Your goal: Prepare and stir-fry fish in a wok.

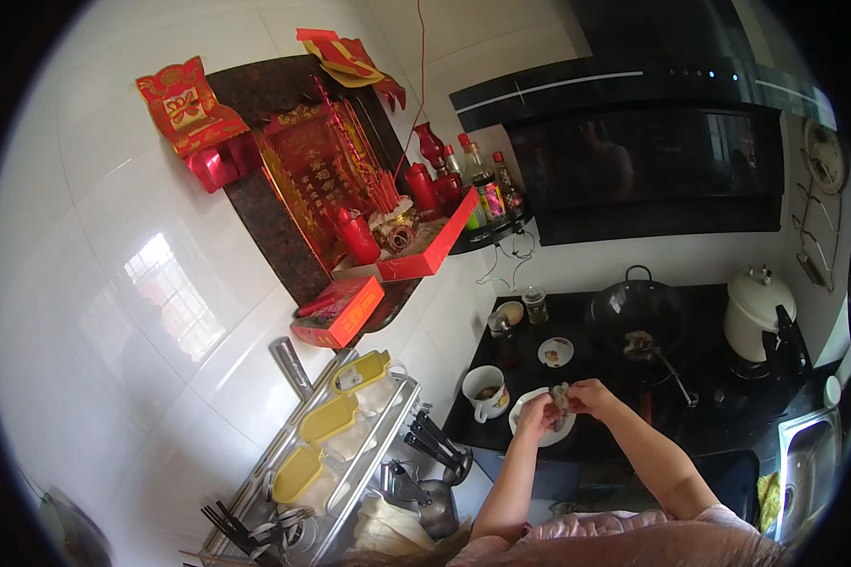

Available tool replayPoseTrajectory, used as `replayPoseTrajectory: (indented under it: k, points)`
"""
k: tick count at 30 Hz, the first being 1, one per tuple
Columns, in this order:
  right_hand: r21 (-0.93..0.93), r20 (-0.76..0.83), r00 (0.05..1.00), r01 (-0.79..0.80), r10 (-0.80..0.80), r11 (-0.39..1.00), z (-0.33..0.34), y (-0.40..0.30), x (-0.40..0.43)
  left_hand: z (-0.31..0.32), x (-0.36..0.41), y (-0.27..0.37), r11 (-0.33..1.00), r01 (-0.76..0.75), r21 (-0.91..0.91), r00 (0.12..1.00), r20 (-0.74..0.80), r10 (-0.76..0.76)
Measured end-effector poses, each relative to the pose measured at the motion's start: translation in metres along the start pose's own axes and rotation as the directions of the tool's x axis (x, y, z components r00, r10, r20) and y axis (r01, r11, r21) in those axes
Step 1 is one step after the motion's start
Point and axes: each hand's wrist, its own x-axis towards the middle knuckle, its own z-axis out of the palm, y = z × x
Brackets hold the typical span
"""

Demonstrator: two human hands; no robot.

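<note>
Over a white plate on the black counter, my left hand and my right hand both pinch a pale and greyish piece of food; its exact kind cannot be told. Left of the plate stands a large white mug with something brown inside. A small white dish with bits of food lies behind the plate. Beyond my right hand, a black wok on the stove holds some food and a metal utensil whose handle points toward me.
A cream pressure cooker stands right of the wok, with a metal sink nearer me. Jars line the back left. A range hood hangs above. Left are a rack with yellow-lidded containers and a red wall shrine.
</note>
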Motion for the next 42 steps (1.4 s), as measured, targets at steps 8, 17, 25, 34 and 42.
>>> replayPoseTrajectory:
  k: [8,17,25,34,42]
  points:
    - [0.174,0.003,1.000,0.025,-0.026,0.984,-0.006,0.002,-0.002,0.001,0.002,-0.003,0.998,0.047,0.032,0.999,0.021,-0.048]
    - [-0.164,0.338,0.937,0.154,-0.091,0.975,-0.012,0.000,-0.029,-0.040,0.037,-0.019,0.946,0.194,-0.260,0.980,0.102,-0.173]
    - [-0.503,0.323,0.945,0.225,-0.060,0.835,-0.020,-0.026,-0.051,-0.016,0.028,-0.003,0.990,0.100,-0.101,0.993,0.067,-0.094]
    - [-0.385,0.001,0.898,0.407,-0.440,0.829,-0.019,-0.023,-0.002,0.039,0.002,0.010,0.958,-0.190,0.214,0.981,0.000,0.194]
    - [-0.593,-0.056,0.864,0.374,-0.500,0.713,-0.013,-0.018,0.005,0.032,0.016,0.012,0.637,-0.300,0.710,0.906,0.004,0.423]
